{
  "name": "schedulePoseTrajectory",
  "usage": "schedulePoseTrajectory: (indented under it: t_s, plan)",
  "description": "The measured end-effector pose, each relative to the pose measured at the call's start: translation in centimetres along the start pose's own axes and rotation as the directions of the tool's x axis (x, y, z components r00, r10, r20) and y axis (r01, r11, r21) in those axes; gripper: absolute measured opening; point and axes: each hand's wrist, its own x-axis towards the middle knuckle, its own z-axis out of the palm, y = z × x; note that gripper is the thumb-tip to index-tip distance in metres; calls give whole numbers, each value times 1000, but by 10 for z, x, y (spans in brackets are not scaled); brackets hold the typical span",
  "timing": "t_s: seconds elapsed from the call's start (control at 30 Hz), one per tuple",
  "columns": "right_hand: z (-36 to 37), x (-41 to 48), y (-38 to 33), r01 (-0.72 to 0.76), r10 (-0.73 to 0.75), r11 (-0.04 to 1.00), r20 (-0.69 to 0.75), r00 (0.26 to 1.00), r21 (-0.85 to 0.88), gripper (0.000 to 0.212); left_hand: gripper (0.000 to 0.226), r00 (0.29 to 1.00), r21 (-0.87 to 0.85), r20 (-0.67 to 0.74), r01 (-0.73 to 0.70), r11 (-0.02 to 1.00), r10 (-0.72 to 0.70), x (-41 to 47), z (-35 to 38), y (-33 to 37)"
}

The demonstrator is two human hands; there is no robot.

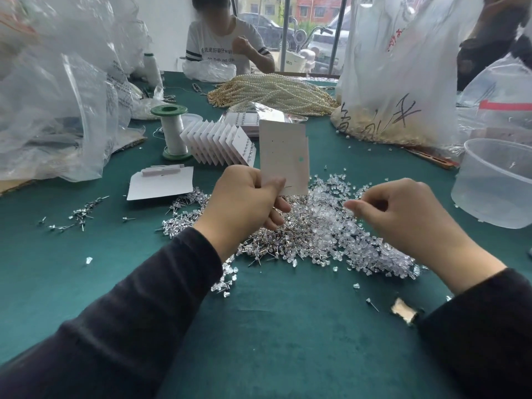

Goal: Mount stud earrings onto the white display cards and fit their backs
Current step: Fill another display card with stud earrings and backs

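At frame centre the left hand (247, 197) pinches a white display card (283, 156) upright by its lower edge, holes facing the wearer, probably to ease aiming; the right hand (403, 210), centre right, curls narrow over the heap of studs and backs (313, 228) on the table (273, 326); whether it holds one I cannot tell.
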Motion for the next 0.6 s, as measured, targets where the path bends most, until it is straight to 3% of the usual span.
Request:
schedulePoseTrajectory:
  t_s: [0.1, 0.2, 0.4, 0.6]
  plan:
    - [-3, 1, 0, -54, 54, 998, -6, 999, 39, 29, 23, 998, -69, 32, 52, 996, -50, -1, 2, 1]
    - [-6, -1, -5, -98, 93, 962, 31, 995, 255, 11, 19, 992, -145, 66, 113, 983, -104, -4, 5, 1]
    - [-5, -10, -26, -35, 60, 819, -24, 998, 573, 16, 16, 985, -246, 99, 159, 956, -138, -8, 11, 4]
    - [8, -18, -46, 120, -41, 896, -189, 981, 428, 12, 17, 990, -222, 82, 128, 966, -112, -10, 19, 1]
